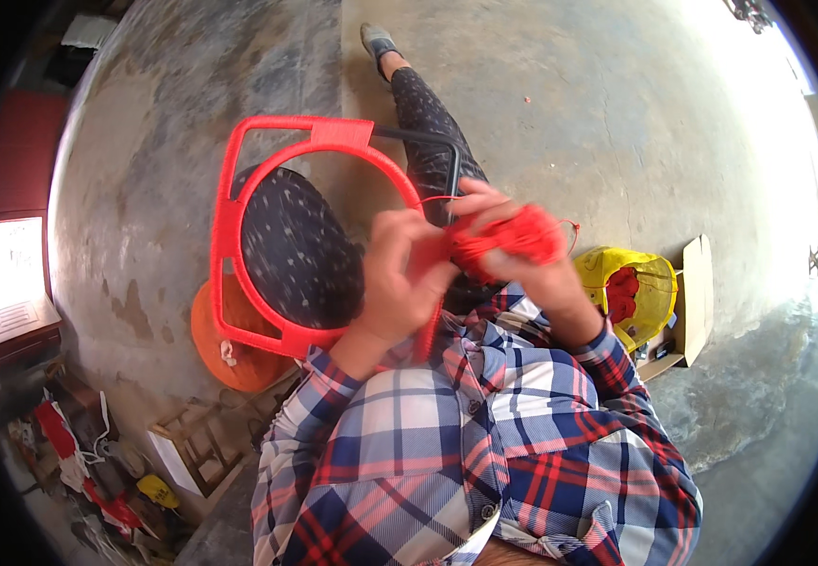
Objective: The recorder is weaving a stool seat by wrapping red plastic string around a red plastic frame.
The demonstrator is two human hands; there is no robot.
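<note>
Clasped in the right hand [530, 275]: a bundle of red cord [517, 236].
The left hand [398, 275] curls at the right side of a red-wrapped frame [343, 134]; blur hides whether it grips. The frame sits over the left thigh [298, 250], a strand [435, 198] running from it to the right hand; right of the person stands a yellow bag [656, 316].
</note>
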